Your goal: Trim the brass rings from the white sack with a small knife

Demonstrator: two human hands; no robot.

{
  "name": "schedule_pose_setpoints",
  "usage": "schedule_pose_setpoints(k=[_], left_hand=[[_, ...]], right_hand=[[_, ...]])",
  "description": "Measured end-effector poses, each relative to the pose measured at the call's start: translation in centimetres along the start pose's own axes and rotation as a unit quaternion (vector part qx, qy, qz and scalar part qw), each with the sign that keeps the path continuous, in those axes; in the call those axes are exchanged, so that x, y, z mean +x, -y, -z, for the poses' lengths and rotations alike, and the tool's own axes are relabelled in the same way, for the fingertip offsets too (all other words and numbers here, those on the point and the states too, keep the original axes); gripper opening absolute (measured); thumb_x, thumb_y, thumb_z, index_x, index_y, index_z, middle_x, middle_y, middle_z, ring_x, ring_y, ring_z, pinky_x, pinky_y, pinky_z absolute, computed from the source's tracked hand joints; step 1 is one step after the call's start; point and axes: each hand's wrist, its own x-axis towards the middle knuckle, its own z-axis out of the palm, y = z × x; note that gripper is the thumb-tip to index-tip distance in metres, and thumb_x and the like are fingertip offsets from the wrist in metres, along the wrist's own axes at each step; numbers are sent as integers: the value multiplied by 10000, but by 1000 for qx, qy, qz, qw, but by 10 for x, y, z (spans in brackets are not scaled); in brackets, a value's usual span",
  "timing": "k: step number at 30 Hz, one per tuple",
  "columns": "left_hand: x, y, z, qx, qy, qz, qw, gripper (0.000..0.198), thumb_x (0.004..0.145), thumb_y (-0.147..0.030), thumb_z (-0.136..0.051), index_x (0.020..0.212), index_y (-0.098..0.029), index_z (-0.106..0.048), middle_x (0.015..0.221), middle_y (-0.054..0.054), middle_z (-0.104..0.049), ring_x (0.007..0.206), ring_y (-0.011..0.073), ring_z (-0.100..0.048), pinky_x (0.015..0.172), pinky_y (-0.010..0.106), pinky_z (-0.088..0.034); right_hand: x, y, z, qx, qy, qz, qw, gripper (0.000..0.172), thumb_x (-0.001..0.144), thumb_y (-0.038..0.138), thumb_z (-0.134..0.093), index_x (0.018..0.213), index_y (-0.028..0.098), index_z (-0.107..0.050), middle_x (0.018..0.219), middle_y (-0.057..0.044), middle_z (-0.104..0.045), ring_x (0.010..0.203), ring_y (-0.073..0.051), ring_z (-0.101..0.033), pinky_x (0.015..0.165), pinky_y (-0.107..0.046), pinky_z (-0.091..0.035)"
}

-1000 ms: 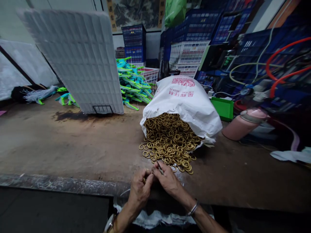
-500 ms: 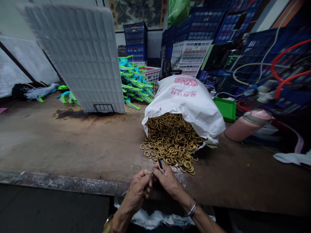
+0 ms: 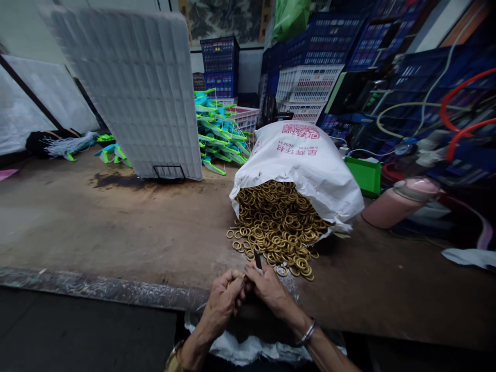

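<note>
At near bench edge, centre-low of view: both hands meet, fingertips touching. L hand (image 3: 223, 304) closed, fingers curled, thumb + forefinger pinching a small brass ring (image 3: 242, 277). Ring mostly hidden, only a sliver shows. R hand (image 3: 271, 293) closed round a thin dark tool (image 3: 258, 260). Tool tip pokes up above the knuckles, approx. upright, slight tilt. Cannot tell whether tool touches ring. Hands sit just over bench (image 3: 116, 227) at its front lip, which is covered w/ clear film (image 3: 96, 290). Metal bangle (image 3: 308, 333) on R wrist; watch (image 3: 175, 355) on L wrist, partly cut off by frame.

Ring pile (image 3: 277, 230) lies just beyond R hand, spilling from mouth of white sack (image 3: 310, 165). Sack lies on its side, mouth toward the person, red print on top. Nearest loose rings are almost at R hand's fingertips; a few strays to left of pile.

Bkgd: white grid panel (image 3: 132, 93) stands upright at left-centre, dark stain on bench at its foot. Teal/green stack (image 3: 217, 132) sits behind, betw. panel and sack. Green box (image 3: 364, 175) and pink flask (image 3: 401, 204) are to right of sack, flask on its side. Blue crates (image 3: 219, 64) and white crates (image 3: 306, 85) along back; red hoses (image 3: 461, 116) far right.
</note>
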Motion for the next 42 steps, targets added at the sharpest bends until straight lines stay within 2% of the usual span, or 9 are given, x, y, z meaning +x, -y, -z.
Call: schedule_pose_setpoints(k=[4, 7, 11, 15, 18, 26, 32, 37, 42], left_hand=[[1, 3, 0, -3, -1, -1, 1000, 328, 734, -483, -538, 685, -163, -485, 499, -74, -412, 373, 30, -295, 354, 146, -224], [0, 3, -1, -6, -11, -7, 1000, 336, 722, -496, -539, 671, -175, -451, 490, -78, -410, 371, 32, -299, 354, 146, -230], [-1, 1, -4, 22, -41, -28, 999, 336, 709, -495, -541, 658, -182, -429, 497, -72, -430, 384, 40, -321, 363, 152, -249], [1, 2, -5, 26, -40, -63, 997, 311, 705, -466, -546, 657, -180, -432, 517, -64, -434, 418, 46, -339, 380, 154, -248], [1, 4, -4, 44, -45, -87, 994, 299, 716, -446, -542, 640, -178, -432, 517, -65, -422, 411, 42, -316, 376, 157, -235], [-15, 1, 0, -10, 15, -26, 1000, 307, 738, -462, -558, 706, -175, -455, 508, -69, -436, 389, 39, -332, 364, 150, -243], [-13, 6, 4, -164, 31, 10, 986, 318, 744, -470, -554, 730, -163, -468, 618, -28, -512, 395, 30, -362, 347, 148, -243], [-11, 7, 9, -197, 18, 8, 980, 308, 748, -437, -564, 717, -140, -492, 710, 23, -564, 436, 35, -404, 359, 152, -268], [-11, 2, 13, -260, 29, 28, 965, 253, 724, -382, -606, 803, -183, -472, 650, -19, -546, 421, 44, -416, 362, 150, -247]], right_hand=[[-1, -1, 2, -40, 1, 9, 999, 322, 798, 425, -369, 595, 189, -451, 493, 35, -479, 469, -95, -435, 485, -209, -338], [-4, 2, 5, -126, -37, 37, 991, 303, 814, 370, -335, 596, 192, -447, 529, 20, -492, 511, -108, -445, 510, -217, -334], [-12, 5, 8, -298, -24, 96, 950, 145, 749, 183, -373, 709, 189, -512, 621, 2, -553, 578, -123, -472, 546, -222, -310], [-20, 10, 8, -410, 26, 89, 908, 323, 622, 49, -381, 862, 190, -546, 695, -15, -610, 632, -140, -519, 579, -226, -308], [-22, 11, 7, -463, 36, 73, 883, 336, 640, 45, -381, 910, 174, -533, 730, -35, -627, 668, -157, -543, 584, -234, -307], [0, 11, 16, -581, -61, 18, 811, 262, 742, 41, -375, 930, 156, -517, 730, -78, -646, 620, -166, -577, 526, -268, -235], [21, 29, 20, -567, -121, 79, 811, 219, 729, 55, -411, 858, 189, -527, 780, -46, -640, 689, -152, -574, 557, -259, -249], [41, 31, 6, -558, -106, 124, 813, 189, 771, 153, -446, 939, 205, -517, 908, -41, -619, 782, -166, -571, 611, -257, -296], [57, 30, -10, -570, -76, 100, 812, 208, 795, 223, -473, 999, 213, -510, 976, -53, -596, 803, -181, -577, 631, -267, -320]])
